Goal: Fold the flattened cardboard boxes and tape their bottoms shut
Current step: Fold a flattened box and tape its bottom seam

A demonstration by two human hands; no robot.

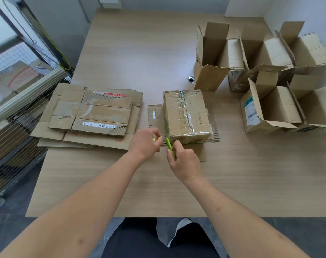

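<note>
A folded cardboard box (186, 116) stands bottom-up in the middle of the table, with clear tape along its seam. My right hand (184, 161) grips a slim green cutter (170, 147) just in front of the box's near left corner. My left hand (146, 141) pinches a small yellowish thing (155, 139), mostly hidden by the fingers. A stack of flattened boxes (91, 116) lies to the left.
Several folded boxes (270, 108) with open flaps stand at the right and back right of the wooden table (139, 53). A round cable port (191, 79) sits behind the taped box. A wire cart (13, 127) with cardboard stands left of the table.
</note>
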